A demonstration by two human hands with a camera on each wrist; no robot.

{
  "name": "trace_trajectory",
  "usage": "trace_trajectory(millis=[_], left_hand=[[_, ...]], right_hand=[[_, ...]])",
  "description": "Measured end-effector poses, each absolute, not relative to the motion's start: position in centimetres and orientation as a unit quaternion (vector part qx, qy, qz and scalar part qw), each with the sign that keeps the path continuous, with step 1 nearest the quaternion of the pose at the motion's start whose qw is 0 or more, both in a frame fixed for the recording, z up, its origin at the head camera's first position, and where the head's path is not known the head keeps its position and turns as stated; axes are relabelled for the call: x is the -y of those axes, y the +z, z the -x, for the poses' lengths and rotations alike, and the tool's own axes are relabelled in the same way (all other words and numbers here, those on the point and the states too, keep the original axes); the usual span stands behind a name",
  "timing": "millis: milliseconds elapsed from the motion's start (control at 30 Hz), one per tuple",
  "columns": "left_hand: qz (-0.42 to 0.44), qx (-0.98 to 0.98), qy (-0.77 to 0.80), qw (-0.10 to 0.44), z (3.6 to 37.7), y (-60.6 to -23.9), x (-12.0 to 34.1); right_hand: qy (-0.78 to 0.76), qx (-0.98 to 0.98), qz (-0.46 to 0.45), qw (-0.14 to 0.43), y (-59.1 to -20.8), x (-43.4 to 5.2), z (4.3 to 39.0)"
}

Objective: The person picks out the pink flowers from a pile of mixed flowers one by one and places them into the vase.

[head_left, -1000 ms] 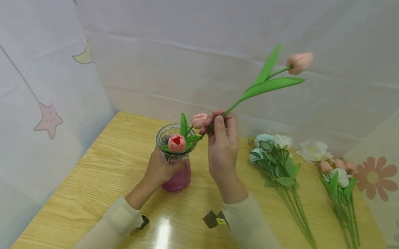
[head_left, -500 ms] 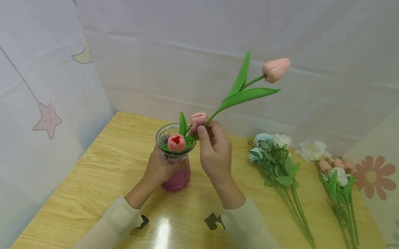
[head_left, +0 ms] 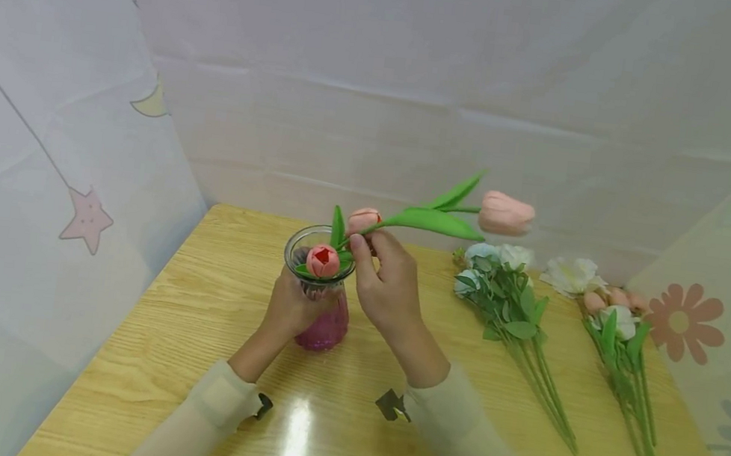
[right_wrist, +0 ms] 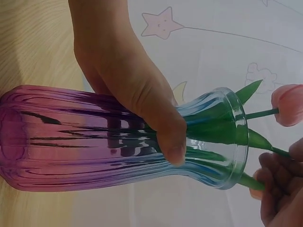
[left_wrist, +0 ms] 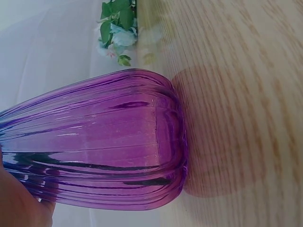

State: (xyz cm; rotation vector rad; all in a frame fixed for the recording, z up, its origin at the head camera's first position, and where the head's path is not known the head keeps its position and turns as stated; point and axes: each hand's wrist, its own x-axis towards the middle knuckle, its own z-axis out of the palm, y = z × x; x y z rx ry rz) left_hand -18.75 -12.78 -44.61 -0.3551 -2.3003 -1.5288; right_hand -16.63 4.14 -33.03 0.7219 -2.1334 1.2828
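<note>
A ribbed glass vase, purple at its base, stands on the wooden table; it also fills the left wrist view and the right wrist view. My left hand grips its neck. Two pink tulips sit in its mouth. My right hand pinches the green stem of a third pink tulip just above the rim. That tulip leans almost level to the right, its stem end in the vase mouth.
To the right on the table lie a bunch of pale blue and white flowers and another of white and pink flowers, stems toward me. Fabric walls with star, moon and flower prints enclose the table.
My right hand has come down to the vase rim, pushing the tulip's stem deeper. The bloom has dropped from high on the right to nearly level. The left hand has kept still.
</note>
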Motion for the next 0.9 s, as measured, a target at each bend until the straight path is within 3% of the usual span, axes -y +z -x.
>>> trace_trajectory(millis=[467,700,900], left_hand=[[0.115,0.817,-0.537,0.175,18.7,-44.5,12.6],[0.113,0.819,-0.535,0.172,18.6,-44.5,12.6],[0.109,0.808,-0.556,0.163,18.5,-44.3,12.6]], right_hand=[[0.255,0.897,-0.247,0.263,-31.6,-3.8,16.5],[0.242,0.933,-0.188,0.187,-30.4,-4.0,15.5],[0.227,0.941,-0.174,0.182,-30.2,-4.5,14.9]])
